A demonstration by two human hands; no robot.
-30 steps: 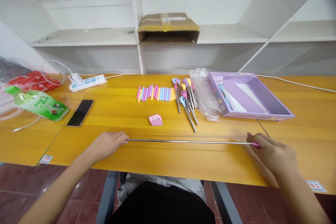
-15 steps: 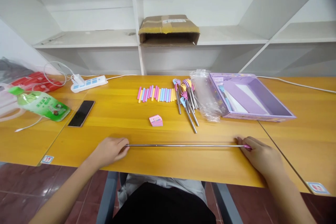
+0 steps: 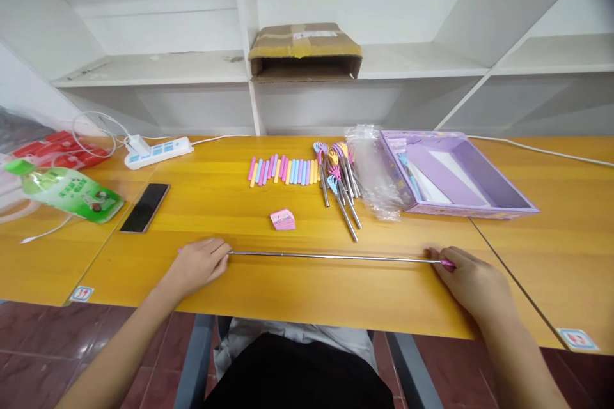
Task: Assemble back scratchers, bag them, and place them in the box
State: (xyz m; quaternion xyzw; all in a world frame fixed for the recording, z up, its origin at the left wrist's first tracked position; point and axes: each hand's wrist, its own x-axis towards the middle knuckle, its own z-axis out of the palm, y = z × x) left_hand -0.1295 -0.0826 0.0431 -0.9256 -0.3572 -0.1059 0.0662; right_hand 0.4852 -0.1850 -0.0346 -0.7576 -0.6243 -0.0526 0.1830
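A thin metal back scratcher (image 3: 330, 257), drawn out long, stretches level between my hands above the near part of the table. My left hand (image 3: 204, 263) is closed round its left end, where a bit of pink shows behind the knuckles. At the other end, my right hand (image 3: 472, 278) pinches a pink piece on the rod; its exact shape is mostly hidden. Beyond the rod lie a small stack of pink cards (image 3: 283, 220), a row of pastel grip sleeves (image 3: 283, 171) and a pile of short back scratchers (image 3: 343, 195) with coloured hand-shaped heads.
Clear plastic bags (image 3: 377, 179) lie against a purple box (image 3: 472, 208) at the right. Leftward are a phone (image 3: 145, 208), a green-capped bottle (image 3: 71, 192) and a power strip (image 3: 160, 152). An open cardboard box (image 3: 306, 51) sits on the shelf behind.
The rod's left end has risen slightly away from me with my left hand, so the rod now tilts a little. My right hand keeps its hold. The view has shifted slightly.
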